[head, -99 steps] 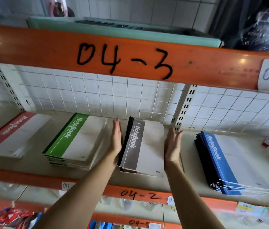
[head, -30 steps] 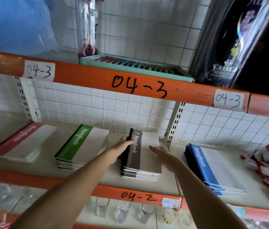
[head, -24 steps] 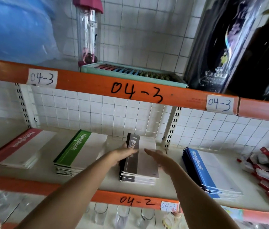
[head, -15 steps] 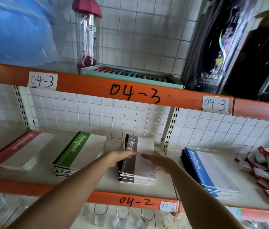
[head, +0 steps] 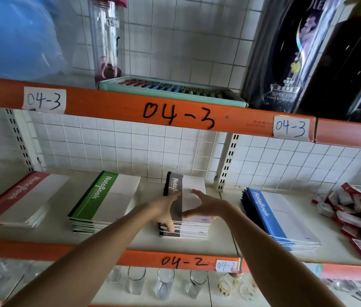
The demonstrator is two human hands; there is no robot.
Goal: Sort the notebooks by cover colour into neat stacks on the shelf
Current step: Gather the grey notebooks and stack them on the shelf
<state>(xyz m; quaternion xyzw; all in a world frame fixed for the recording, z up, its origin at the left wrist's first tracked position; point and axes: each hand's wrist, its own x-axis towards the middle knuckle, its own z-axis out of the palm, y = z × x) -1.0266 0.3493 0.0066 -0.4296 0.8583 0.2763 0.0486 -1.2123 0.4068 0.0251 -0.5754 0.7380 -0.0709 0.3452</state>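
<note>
Four notebook stacks lie on the white shelf [head: 223,242]: red [head: 17,198] at the left, green [head: 106,198], grey [head: 194,189] in the middle, blue [head: 279,218] at the right. My left hand [head: 164,212] rests flat against the grey stack's left side, its thumb pointing down over the front edges. My right hand [head: 208,207] lies on top of the grey stack with fingers spread and thumb along the top cover. Neither hand grips a notebook.
Small red and white packets [head: 357,220] are piled at the shelf's right end. An orange beam [head: 175,116] marked 04-3 runs overhead, bearing a teal tray [head: 170,89], a clear bottle [head: 106,38] and dark boxes [head: 297,54]. Drinking glasses [head: 164,284] stand on the shelf below.
My hands went from flanking the grey stack to its top and left side. The view has pulled back and tilted up, showing more of the upper shelf. The stack looks squarer.
</note>
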